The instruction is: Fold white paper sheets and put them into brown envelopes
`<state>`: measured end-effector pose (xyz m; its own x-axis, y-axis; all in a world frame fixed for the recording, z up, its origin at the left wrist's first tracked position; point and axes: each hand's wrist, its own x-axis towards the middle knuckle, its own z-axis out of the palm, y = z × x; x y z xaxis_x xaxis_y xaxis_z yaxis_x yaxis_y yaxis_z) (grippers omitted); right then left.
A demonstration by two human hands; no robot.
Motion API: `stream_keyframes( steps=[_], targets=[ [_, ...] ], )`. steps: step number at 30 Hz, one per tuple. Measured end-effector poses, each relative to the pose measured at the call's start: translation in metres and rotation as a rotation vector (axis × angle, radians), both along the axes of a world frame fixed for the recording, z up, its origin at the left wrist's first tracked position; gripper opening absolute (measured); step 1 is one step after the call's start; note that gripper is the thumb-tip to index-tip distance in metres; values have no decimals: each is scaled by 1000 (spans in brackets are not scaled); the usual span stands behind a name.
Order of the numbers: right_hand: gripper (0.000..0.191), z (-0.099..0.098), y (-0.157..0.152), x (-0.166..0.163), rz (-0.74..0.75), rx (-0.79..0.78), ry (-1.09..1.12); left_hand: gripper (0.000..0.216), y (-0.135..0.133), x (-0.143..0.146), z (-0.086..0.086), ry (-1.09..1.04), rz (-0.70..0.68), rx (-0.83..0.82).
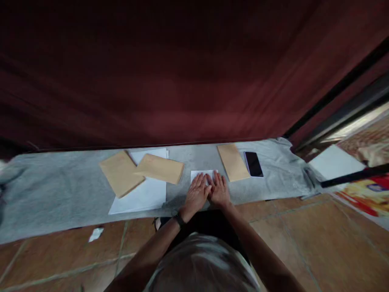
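My left hand (197,194) lies flat with its fingers stretched out on a small piece of white paper (197,173). Beside it, my right hand (220,193) also rests on the paper, fingers extended and palm down. The two hands nearly meet at the thumbs and cover most of the sheet, so whether it is folded cannot be made out. A brown envelope (232,162) lies just right of my right hand. To the left, another brown envelope (159,168) overlaps a stack of brown envelopes (119,172) and larger white sheets (146,196).
A grey cloth (60,186) covers the long, narrow surface. On it, a phone (253,164) lies right of the envelope. A dark red panel (170,101) rises behind. A white board-like piece (336,162) is at far right; a paper scrap (96,234) lies on the tiled floor.
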<state>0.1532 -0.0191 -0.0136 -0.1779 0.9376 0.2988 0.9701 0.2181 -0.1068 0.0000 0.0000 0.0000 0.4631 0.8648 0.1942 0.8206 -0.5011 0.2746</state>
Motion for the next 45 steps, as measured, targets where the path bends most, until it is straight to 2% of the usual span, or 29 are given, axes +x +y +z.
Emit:
stream_keyframes(
  steps=[4, 9, 11, 16, 19, 24, 29, 39, 42, 45],
  targets=[
    [55, 1, 1, -2, -33, 6, 7, 62, 16, 1, -5, 43, 72, -22],
    [52, 1, 1, -1, -18, 4, 26, 59, 12, -21, -5, 80, 46, 20],
    [51, 1, 2, -1, -19, 4, 36, 56, 7, -31, -2, 89, -27, 33],
    [51, 2, 2, -1, 4, 13, 78, 53, -2, -48, 9, 119, -313, 22],
    [52, 5, -6, -5, 58, -16, 101, 58, -3, -51, 12, 140, -366, 3],
    [59, 2, -31, -11, 234, -68, 131, 61, -3, -50, 12, 156, -367, -17],
    [63, -1, -41, -3, 184, -57, 110, 61, -5, -53, 14, 139, -368, 13],
    [60, 10, -50, 22, 21, -68, 80, 69, -14, -64, 10, 156, -302, 43],
    [58, 15, -46, 16, -4, -74, 110, 70, -14, -64, 8, 143, -286, 57],
    [54, 20, -32, -3, 80, -108, 154, 71, -12, -64, 7, 136, -287, 52]
  ],
)
